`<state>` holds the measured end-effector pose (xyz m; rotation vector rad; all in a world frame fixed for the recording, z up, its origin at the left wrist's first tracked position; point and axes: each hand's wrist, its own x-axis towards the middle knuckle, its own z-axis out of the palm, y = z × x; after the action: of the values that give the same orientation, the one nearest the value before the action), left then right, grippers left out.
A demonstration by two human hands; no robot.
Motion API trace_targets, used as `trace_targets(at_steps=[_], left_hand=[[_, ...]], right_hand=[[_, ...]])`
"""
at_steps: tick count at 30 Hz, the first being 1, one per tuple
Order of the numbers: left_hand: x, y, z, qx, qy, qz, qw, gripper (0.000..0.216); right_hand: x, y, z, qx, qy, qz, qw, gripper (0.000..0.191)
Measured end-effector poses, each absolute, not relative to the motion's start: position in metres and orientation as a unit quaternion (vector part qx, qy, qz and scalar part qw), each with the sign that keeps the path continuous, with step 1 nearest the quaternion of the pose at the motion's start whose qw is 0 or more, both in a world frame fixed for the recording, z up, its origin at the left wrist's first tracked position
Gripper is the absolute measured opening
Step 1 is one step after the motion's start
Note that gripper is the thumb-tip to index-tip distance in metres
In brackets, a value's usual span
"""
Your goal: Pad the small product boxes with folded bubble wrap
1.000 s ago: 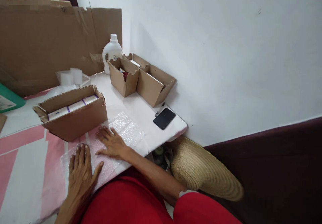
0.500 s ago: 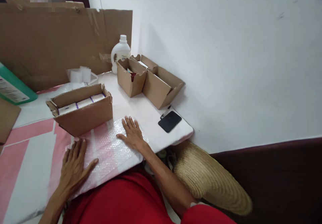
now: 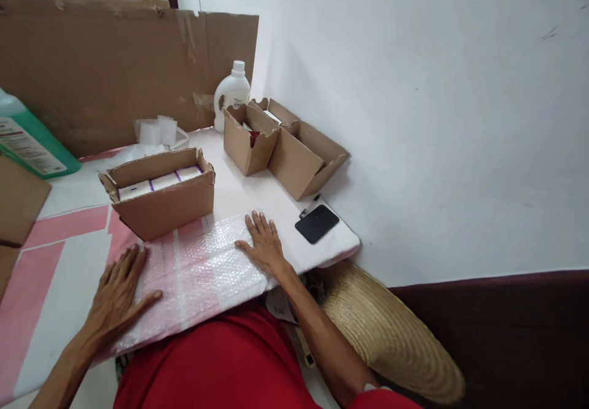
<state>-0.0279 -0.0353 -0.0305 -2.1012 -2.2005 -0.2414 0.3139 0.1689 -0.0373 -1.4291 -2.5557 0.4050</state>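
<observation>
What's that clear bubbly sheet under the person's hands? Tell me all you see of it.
The bubble wrap is a clear plastic sheet of small air pockets, spread flat at the table's near edge, just in front of an open cardboard box. The pink and white tabletop shows through it. The left hand and right hand press flat on its two ends.

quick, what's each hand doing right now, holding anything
Left hand: open, flat on the left end of the bubble wrap, holding nothing.
Right hand: open, flat on its right end, holding nothing.
</observation>
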Motion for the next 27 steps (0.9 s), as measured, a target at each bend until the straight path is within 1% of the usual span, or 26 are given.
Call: trace_targets(at_steps=[5, 7, 9, 12, 15, 17, 18, 20, 22, 25, 27], left_hand=[[-0.047, -0.056, -0.033, -0.651, -0.756, -0.06, 0.041, 0.093], [-0.052, -0.066, -0.027, -0.628, -0.773, -0.075, 0.05, 0.098], [-0.049, -0.075, -0.017, -0.591, -0.797, -0.104, 0.073, 0.1], [-0.031, -0.083, -0.004, -0.576, -0.798, -0.146, 0.1, 0.094], [-0.006, -0.087, -0.008, -0.673, -0.722, -0.131, 0.091, 0.094], [0.005, -0.091, -0.019, -0.718, -0.681, -0.108, 0.099, 0.099], [0.007, -0.095, -0.025, -0.728, -0.669, -0.103, 0.108, 0.098], [0.004, -0.106, -0.034, -0.743, -0.65, -0.107, 0.117, 0.087], [-0.005, -0.121, -0.039, -0.755, -0.638, -0.118, 0.093, 0.08], [-0.023, -0.143, -0.04, -0.744, -0.651, -0.15, 0.003, 0.082], [-0.033, -0.149, -0.038, -0.715, -0.674, -0.181, -0.044, 0.077]], right_hand=[[0.316, 0.17, -0.043, -0.478, -0.862, 0.134, 0.1, 0.083], [0.323, 0.169, -0.044, -0.487, -0.855, 0.136, 0.114, 0.084], [0.335, 0.163, -0.042, -0.496, -0.846, 0.13, 0.146, 0.087], [0.353, 0.144, -0.034, -0.442, -0.873, 0.111, 0.175, 0.095], [0.366, 0.122, -0.027, -0.319, -0.933, 0.115, 0.117, 0.107], [0.372, 0.112, -0.028, -0.261, -0.956, 0.112, 0.07, 0.108], [0.376, 0.109, -0.03, -0.244, -0.962, 0.105, 0.056, 0.103], [0.384, 0.106, -0.035, -0.225, -0.969, 0.086, 0.048, 0.085], [0.393, 0.105, -0.039, -0.214, -0.972, 0.081, 0.058, 0.067], [0.402, 0.108, -0.036, -0.205, -0.967, 0.124, 0.092, 0.062], [0.403, 0.113, -0.031, -0.217, -0.951, 0.177, 0.13, 0.055]])
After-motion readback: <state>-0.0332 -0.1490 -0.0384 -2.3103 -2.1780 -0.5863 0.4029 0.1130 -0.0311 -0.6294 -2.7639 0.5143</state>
